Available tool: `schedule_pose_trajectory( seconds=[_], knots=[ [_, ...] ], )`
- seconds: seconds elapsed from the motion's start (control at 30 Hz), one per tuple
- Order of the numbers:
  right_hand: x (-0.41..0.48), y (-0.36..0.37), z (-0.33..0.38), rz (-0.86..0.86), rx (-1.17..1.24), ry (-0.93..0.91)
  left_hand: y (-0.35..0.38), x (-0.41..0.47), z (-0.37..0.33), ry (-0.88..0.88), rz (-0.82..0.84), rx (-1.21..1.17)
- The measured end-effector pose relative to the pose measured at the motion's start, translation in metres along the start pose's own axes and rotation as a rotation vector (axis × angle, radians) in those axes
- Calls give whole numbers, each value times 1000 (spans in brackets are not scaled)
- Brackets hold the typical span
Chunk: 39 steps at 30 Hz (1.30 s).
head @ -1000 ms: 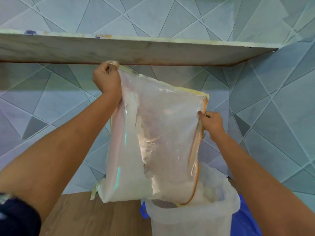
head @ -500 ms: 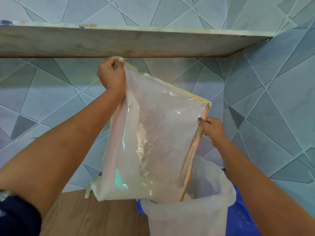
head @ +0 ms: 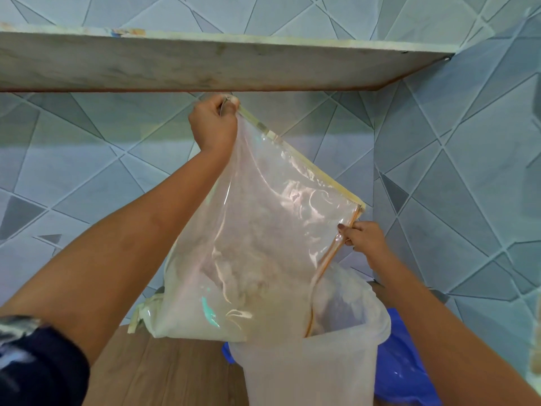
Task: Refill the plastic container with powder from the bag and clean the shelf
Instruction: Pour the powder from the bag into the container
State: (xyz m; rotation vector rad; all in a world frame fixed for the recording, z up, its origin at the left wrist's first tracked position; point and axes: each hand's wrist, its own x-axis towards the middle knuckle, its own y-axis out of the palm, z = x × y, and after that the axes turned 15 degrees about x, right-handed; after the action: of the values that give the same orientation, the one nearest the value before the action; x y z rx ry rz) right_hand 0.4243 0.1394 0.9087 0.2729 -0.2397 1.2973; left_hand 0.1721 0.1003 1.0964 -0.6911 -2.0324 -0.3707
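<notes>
Bag (head: 263,230) tilted steeper than a second ago; right hand (head: 364,237) now lower. Plastic container (head: 310,370) nearest, on wooden surface (head: 164,373), blue plastic item (head: 404,361) just behind. Bag's orange-edged mouth dips inside container; powder (head: 205,312) heaped in bag's low corner. Right fingers pinch mouth edge. Left hand (head: 212,124) curled round top corner, just under shelf (head: 205,63). Tiled wall (head: 468,171) behind.

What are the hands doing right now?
Left hand: closed, gripping the bag's top corner.
Right hand: closed, pinching the bag's orange edge.
</notes>
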Motion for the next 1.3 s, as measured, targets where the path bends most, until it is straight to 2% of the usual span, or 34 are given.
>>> schedule_pose_trajectory(
  seconds=[0.33,0.43,0.5,0.57,0.67,0.77,0.83,0.97,1.07,1.17,1.3],
  knots=[
    [-10,-15,-11,3,17,141,18,-11,-9,9,76,31],
    [-10,-13,-6,-133,-77,157,21,-15,-12,1,126,-1],
    [-11,-9,7,-262,-229,48,25,-19,-17,0,164,-33],
    [-13,1,30,-285,-280,-143,29,-23,-21,12,204,-49],
    [-12,26,73,-88,-137,-356,33,-28,-26,28,267,-45],
    [-12,55,117,224,16,-335,35,-27,-23,30,333,-73],
    [-9,71,134,329,16,-372,32,-25,-17,34,396,-71],
    [0,97,135,210,36,-400,9,-22,-2,33,519,-28],
    [7,109,120,90,49,-389,-19,-27,16,14,640,102],
    [10,105,111,16,61,-395,-62,-39,43,-64,780,215],
    [7,101,112,-30,26,-390,-127,-55,85,-284,1080,502]
  ],
)
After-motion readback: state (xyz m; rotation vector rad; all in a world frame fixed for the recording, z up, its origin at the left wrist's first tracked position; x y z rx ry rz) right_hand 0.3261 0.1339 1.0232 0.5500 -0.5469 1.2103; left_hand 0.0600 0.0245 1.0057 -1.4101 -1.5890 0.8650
